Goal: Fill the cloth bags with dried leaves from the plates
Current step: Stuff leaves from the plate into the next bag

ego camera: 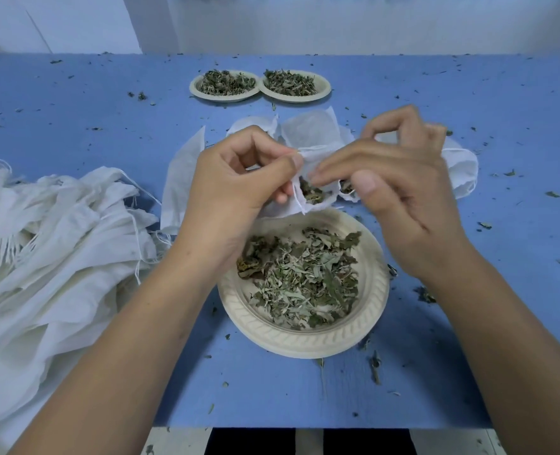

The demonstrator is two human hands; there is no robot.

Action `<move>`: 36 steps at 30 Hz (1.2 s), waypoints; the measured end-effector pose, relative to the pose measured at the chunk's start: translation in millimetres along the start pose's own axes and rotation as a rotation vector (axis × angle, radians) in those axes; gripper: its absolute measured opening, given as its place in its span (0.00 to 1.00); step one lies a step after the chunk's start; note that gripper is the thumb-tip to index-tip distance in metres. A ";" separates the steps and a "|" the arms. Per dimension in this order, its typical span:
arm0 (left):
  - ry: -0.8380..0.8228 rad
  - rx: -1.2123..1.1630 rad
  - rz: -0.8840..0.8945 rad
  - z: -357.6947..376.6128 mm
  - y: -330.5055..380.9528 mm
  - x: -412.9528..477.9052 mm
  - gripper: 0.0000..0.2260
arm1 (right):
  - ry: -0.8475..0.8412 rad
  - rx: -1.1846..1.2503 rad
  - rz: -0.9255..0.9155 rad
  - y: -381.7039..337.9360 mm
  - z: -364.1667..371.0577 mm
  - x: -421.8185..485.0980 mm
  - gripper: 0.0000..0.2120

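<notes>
Blue table (pixel 75 93), strewn with leaf crumbs: your left hand (pixel 236 178) pinched the cloth bag (pixel 318 152) by its rim, just above the near plate (pixel 305 339)'s far edge. The bag's mouth faced you and its long axis ran away from you. Your right hand (pixel 403 185) pressed straight fingers (pixel 334 165) into that mouth, thumb apart. Bare tabletop lay to the right; a heap of bags (pixel 42 241) crowded the left.

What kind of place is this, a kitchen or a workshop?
Probably a small hand-packing bench: a blue table strewn with leaf crumbs, plates of dried leaves, and a heap of empty cloth bags.
</notes>
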State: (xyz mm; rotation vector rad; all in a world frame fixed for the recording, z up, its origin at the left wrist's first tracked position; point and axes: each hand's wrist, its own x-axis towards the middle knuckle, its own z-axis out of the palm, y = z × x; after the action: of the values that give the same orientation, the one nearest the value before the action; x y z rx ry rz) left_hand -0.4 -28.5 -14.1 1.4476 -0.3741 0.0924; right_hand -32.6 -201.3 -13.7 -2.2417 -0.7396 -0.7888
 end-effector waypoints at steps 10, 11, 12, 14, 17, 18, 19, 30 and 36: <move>0.189 -0.006 0.005 -7.9 -0.4 4.4 0.12 | 0.028 0.358 0.313 13.0 -16.9 5.2 0.07; 0.206 -0.008 0.003 -7.8 -0.1 4.4 0.12 | -0.111 0.332 0.345 15.8 -18.8 4.4 0.08; 0.215 -0.008 0.002 -7.3 0.1 4.3 0.12 | -0.300 0.288 0.367 17.2 -18.0 3.6 0.11; 0.211 0.000 -0.001 -6.4 0.1 3.7 0.12 | -0.630 0.171 0.366 17.4 -10.9 2.3 0.21; 0.189 -0.001 0.003 -5.8 -0.5 3.6 0.12 | -0.725 0.056 0.300 13.8 3.8 0.9 0.20; 0.184 -0.003 0.005 -5.3 -0.6 3.6 0.12 | -0.708 0.047 0.285 11.2 7.7 0.7 0.18; 0.179 -0.001 0.008 -5.0 -0.5 3.6 0.12 | -0.687 0.047 0.273 8.8 11.1 0.3 0.16; 0.167 0.002 -0.004 -2.8 0.9 1.8 0.11 | -0.648 -0.029 0.183 7.9 14.1 -0.3 0.14; 0.181 0.009 0.015 -5.5 0.8 2.3 0.10 | -0.343 0.248 0.222 5.5 1.3 1.3 0.09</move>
State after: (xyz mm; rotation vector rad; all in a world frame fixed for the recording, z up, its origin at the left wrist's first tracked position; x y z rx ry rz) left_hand 2.6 -23.4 -13.0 1.4327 -0.2362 0.2361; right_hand -27.6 -203.5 -15.7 -2.2033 -0.6849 -0.1938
